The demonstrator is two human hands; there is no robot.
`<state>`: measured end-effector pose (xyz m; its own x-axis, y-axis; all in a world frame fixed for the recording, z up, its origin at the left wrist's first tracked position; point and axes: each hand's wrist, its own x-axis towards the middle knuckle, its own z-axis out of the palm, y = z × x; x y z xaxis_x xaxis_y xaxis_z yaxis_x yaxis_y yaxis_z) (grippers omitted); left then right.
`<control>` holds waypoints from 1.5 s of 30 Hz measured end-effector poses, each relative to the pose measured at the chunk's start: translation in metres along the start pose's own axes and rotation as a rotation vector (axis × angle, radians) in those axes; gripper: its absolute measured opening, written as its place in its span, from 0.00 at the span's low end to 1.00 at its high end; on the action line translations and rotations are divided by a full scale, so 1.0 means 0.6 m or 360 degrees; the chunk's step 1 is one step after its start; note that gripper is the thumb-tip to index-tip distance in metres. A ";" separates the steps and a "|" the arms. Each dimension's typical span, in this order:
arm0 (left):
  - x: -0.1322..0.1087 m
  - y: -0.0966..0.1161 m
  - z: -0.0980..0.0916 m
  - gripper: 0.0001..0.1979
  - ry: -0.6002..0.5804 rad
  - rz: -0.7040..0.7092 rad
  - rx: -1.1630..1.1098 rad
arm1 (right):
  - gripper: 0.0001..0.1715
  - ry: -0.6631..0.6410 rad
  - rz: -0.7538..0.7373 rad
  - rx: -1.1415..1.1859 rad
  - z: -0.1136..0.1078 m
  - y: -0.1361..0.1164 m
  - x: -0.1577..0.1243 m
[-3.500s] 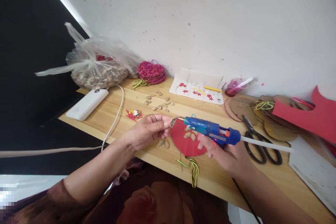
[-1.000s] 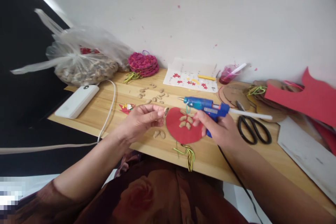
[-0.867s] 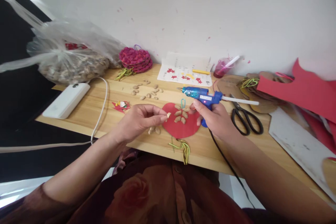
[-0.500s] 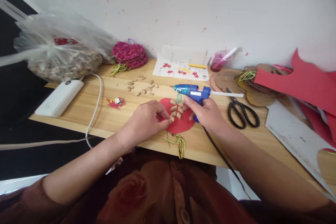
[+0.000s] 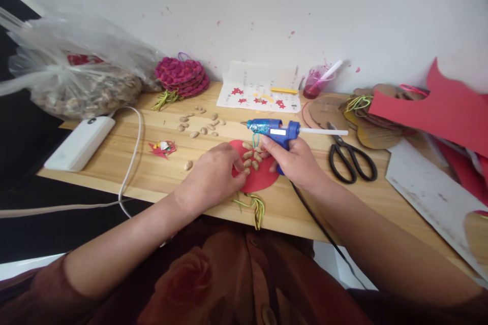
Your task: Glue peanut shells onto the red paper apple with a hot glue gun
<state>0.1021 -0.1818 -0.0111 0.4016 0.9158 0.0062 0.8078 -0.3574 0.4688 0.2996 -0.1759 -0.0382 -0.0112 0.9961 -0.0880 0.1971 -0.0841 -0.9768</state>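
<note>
A red paper heart (image 5: pixel 263 177) lies on the wooden table (image 5: pixel 160 172) with several pistachio shells (image 5: pixel 249 155) stuck on it in a cluster. My left hand (image 5: pixel 213 175) rests on the heart's left side, its fingertips pinched on a shell at the cluster's edge. My right hand (image 5: pixel 295 160) grips a blue glue gun (image 5: pixel 272 129), nozzle pointing left just above the heart's top. A white glue stick pokes out of the gun's back. Yellow-green strings (image 5: pixel 253 205) trail from the heart's bottom.
Loose shells (image 5: pixel 200 124) lie behind my left hand, one (image 5: pixel 188 165) closer. A plastic bag of shells (image 5: pixel 80 89) and a white power bank (image 5: pixel 78 142) with cable sit left. Black scissors (image 5: pixel 351 155), cardboard cutouts (image 5: pixel 366 127) and red card (image 5: pixel 438 111) are right. Pink woven hearts (image 5: pixel 183 73) and a star sheet (image 5: pixel 261 99) stand by the wall.
My left hand brought the shell from the glue gun's nozzle down onto the red heart. The glue gun lifted off to the heart's far side. The camera tilted downward.
</note>
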 end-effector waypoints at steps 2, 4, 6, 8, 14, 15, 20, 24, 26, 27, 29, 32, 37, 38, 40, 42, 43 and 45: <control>0.001 0.000 0.001 0.05 0.0004 0.0013 0.0022 | 0.22 -0.0006 -0.0008 0.0004 0.000 -0.002 0.000; 0.002 0.000 0.002 0.04 0.0005 0.0019 0.0029 | 0.21 -0.0009 -0.0012 0.0007 0.001 -0.003 0.000; 0.002 0.000 0.003 0.05 -0.0002 0.0022 0.0033 | 0.21 -0.0005 -0.0014 0.0008 0.001 -0.001 0.001; 0.002 0.000 0.003 0.05 -0.0010 0.0025 0.0032 | 0.22 0.0001 -0.0012 0.0011 0.001 0.001 0.002; 0.001 -0.001 0.004 0.06 -0.0025 0.0044 0.0056 | 0.22 0.0007 0.0009 -0.0012 0.000 0.000 0.001; 0.001 -0.001 0.005 0.06 -0.0023 0.0049 0.0066 | 0.22 0.0008 0.0002 -0.0009 0.000 -0.001 0.001; -0.001 -0.001 0.005 0.05 0.0004 0.0068 0.0087 | 0.20 -0.0006 -0.0015 0.0008 0.001 -0.004 0.000; -0.002 -0.001 0.007 0.06 0.0009 0.0079 0.0093 | 0.20 -0.0004 -0.0019 0.0003 0.000 -0.003 0.001; -0.002 -0.002 0.008 0.06 0.0016 0.0094 0.0099 | 0.21 0.0000 -0.0004 -0.0009 -0.001 -0.002 0.001; -0.002 -0.003 0.009 0.06 0.0022 0.0100 0.0102 | 0.22 0.0001 0.0009 -0.0018 -0.001 -0.001 0.001; -0.002 -0.003 0.010 0.05 0.0039 0.0107 0.0112 | 0.22 0.0006 0.0026 -0.0035 -0.002 -0.001 0.002; -0.002 -0.002 0.007 0.06 0.0023 0.0113 0.0132 | 0.22 0.0011 0.0024 -0.0036 -0.001 0.000 0.002; 0.002 -0.003 -0.015 0.07 -0.0102 0.0040 0.0026 | 0.22 -0.0008 -0.0002 -0.0002 0.001 -0.003 0.001; 0.004 -0.005 -0.019 0.06 -0.0115 0.0021 -0.0038 | 0.22 -0.0013 -0.0004 -0.0003 0.000 -0.003 0.001; 0.006 -0.012 -0.022 0.06 -0.0123 -0.0014 -0.0218 | 0.22 -0.0027 -0.0007 -0.0007 0.000 -0.002 0.001; 0.007 -0.021 -0.019 0.06 -0.0110 -0.0030 -0.0456 | 0.22 -0.0045 -0.0017 -0.0004 -0.001 0.000 0.002; 0.006 -0.025 -0.015 0.05 -0.0107 -0.0030 -0.0566 | 0.22 -0.0053 -0.0024 -0.0001 -0.001 0.000 0.002; 0.005 -0.032 -0.007 0.06 -0.0100 -0.0008 -0.0722 | 0.22 -0.0055 -0.0031 0.0006 -0.001 0.001 0.003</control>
<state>0.0862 -0.1712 -0.0163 0.4349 0.8994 -0.0437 0.5447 -0.2241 0.8081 0.3003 -0.1744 -0.0386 -0.0488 0.9959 -0.0758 0.1929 -0.0651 -0.9791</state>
